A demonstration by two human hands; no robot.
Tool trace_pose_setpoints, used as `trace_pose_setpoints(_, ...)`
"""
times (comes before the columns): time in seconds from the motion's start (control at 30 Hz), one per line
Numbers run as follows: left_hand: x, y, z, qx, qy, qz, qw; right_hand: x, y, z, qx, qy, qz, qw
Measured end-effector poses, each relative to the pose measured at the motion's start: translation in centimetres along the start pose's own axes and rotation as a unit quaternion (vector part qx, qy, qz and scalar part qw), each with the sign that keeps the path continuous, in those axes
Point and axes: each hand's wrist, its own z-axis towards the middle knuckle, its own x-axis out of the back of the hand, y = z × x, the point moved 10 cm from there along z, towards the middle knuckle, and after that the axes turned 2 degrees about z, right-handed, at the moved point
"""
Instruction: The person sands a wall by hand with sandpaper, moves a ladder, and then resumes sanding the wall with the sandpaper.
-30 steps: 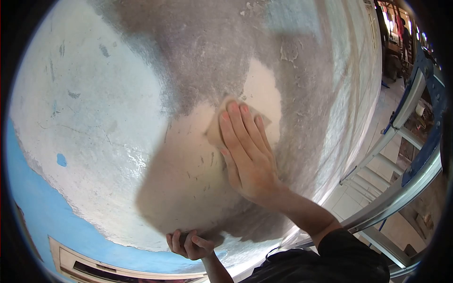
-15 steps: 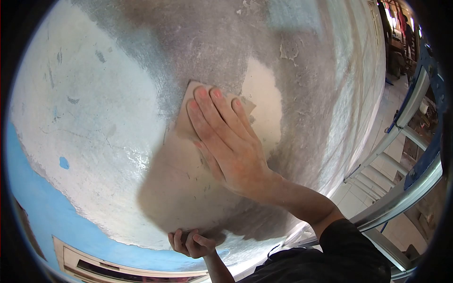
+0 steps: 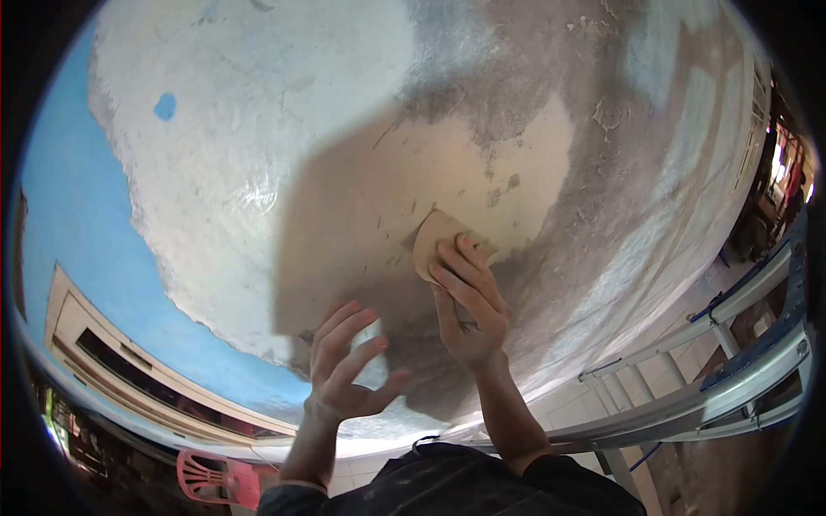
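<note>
My right hand (image 3: 475,314) grips a curled tan sheet of sandpaper (image 3: 433,245), fingers on top and thumb underneath. The sheet is up at the wall (image 3: 361,189), over a pale filler patch within a grey, rough area. To the left and lower down, my left hand (image 3: 340,365) is empty, its fingers spread and slightly curved, in front of the wall's shaded lower part. Scuffs and small dark marks dot the patch around the sandpaper.
Blue paint (image 3: 64,163) borders the whitish area on the left, above a framed opening (image 3: 146,370). A pink plastic chair (image 3: 215,477) stands below left. An aluminium ladder (image 3: 671,421) runs along the right, over a tiled floor.
My right hand has moved down with the sandpaper, which was flat under the palm and is now curled in the fingers. My left hand has risen and uncurled. The view has tilted down.
</note>
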Motion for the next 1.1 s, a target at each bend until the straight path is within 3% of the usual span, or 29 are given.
trace_pose_setpoints(0.03, -0.4, 1.1, 1.3, -0.012, -0.024, -0.022, 0.999, 0.4, -0.2, -0.6, -0.014, -0.005, 0.031, 0.999)
trace_pose_setpoints(0.07, -1.0, 1.9, 2.1, -0.025, -0.048, -0.044, 0.998, 1.0, 1.0, -2.0, -0.097, 0.002, 0.076, 0.992)
trace_pose_setpoints(0.13, -2.2, 0.6, 2.4, 0.069, -0.068, -0.102, 0.99, 1.8, 3.4, -5.9, -0.264, 0.018, 0.159, 0.951)
trace_pose_setpoints(0.2, -3.8, -0.5, 1.7, 0.169, -0.081, -0.186, 0.964, 2.1, 5.0, -8.3, -0.354, 0.065, 0.242, 0.901)
trace_pose_setpoints(0.33, -9.2, -1.5, -1.4, 0.341, -0.076, -0.403, 0.846, 1.4, 5.9, -12.1, -0.501, 0.126, 0.425, 0.743)
trace_pose_setpoints(0.4, -11.6, -0.9, -2.8, 0.406, -0.072, -0.484, 0.772, 1.4, 6.0, -13.1, -0.522, 0.118, 0.443, 0.719)
trace_pose_setpoints(0.43, -12.7, -0.7, -3.2, 0.431, -0.077, -0.511, 0.74, 1.5, 6.1, -13.4, -0.527, 0.112, 0.454, 0.71)
trace_pose_setpoints(0.57, -15.5, -1.9, -5.7, 0.521, -0.075, -0.526, 0.668, 4.7, 5.7, -12.9, -0.49, 0.089, 0.268, 0.825)
trace_pose_setpoints(0.63, -14.2, -1.8, -5.0, 0.511, -0.068, -0.493, 0.701, 6.7, 5.2, -12.6, -0.423, 0.109, 0.171, 0.883)
trace_pose_setpoints(0.7, -11.3, -1.6, -2.8, 0.439, -0.038, -0.439, 0.783, 7.6, 6.1, -14.4, -0.47, 0.103, 0.184, 0.857)
trace_pose_setpoints(0.77, -6.7, -0.6, 0.4, 0.297, 0.019, -0.351, 0.888, 8.3, 6.9, -16.4, -0.506, 0.089, 0.188, 0.837)
trace_pose_setpoints(0.8, -4.2, 1.1, 3.2, 0.179, 0.037, -0.283, 0.941, 8.5, 7.3, -17.5, -0.521, 0.078, 0.184, 0.83)
trace_pose_setpoints(0.83, -2.7, 1.8, 5.0, 0.103, 0.047, -0.239, 0.965, 8.4, 7.7, -18.6, -0.536, 0.065, 0.18, 0.822)
trace_pose_setpoints(0.9, 0.2, 3.3, 7.9, -0.049, 0.088, -0.14, 0.985, 7.7, 8.0, -20.1, -0.549, 0.055, 0.202, 0.809)
trace_pose_setpoints(1.0, 0.4, 2.9, 11.5, -0.124, 0.052, 0.033, 0.99, 6.6, 8.0, -20.8, -0.566, 0.027, 0.209, 0.797)
trace_pose_setpoints(1.1, -2.3, 1.8, 14.1, -0.113, -0.032, 0.16, 0.98, 5.5, 7.9, -21.1, -0.572, -0.022, 0.203, 0.794)
